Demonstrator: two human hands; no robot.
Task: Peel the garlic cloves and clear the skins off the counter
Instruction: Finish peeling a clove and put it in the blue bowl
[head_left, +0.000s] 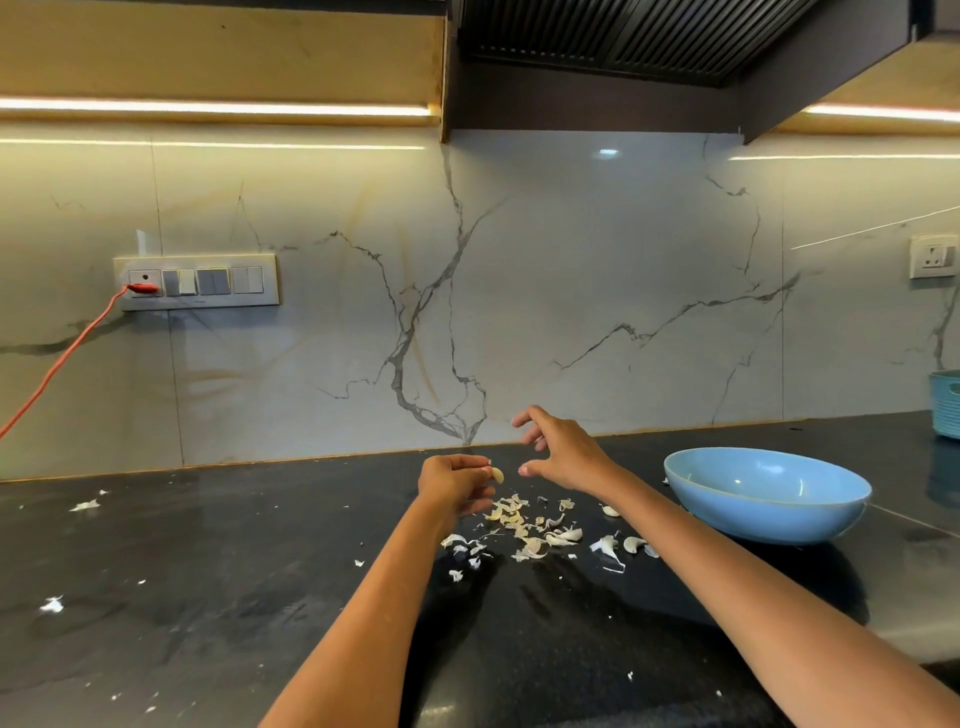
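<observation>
On the glossy black stone worktop (208, 597), papery garlic skins (524, 530) litter mid-surface beside a shallow blue bowl (766, 493); left hand (454, 483) pinches a pale peeled garlic clove (497, 475) above them, right hand (563, 449) spread, holding nothing.

A: What's around the hood (597, 41)?
B: Below it, marble wall (519, 286). Down-left of it, a switch panel (196, 282) with a red plug (143, 287) and orange cord (57, 358). Down-right, a socket (933, 256) and a teal basket (945, 402)
</observation>
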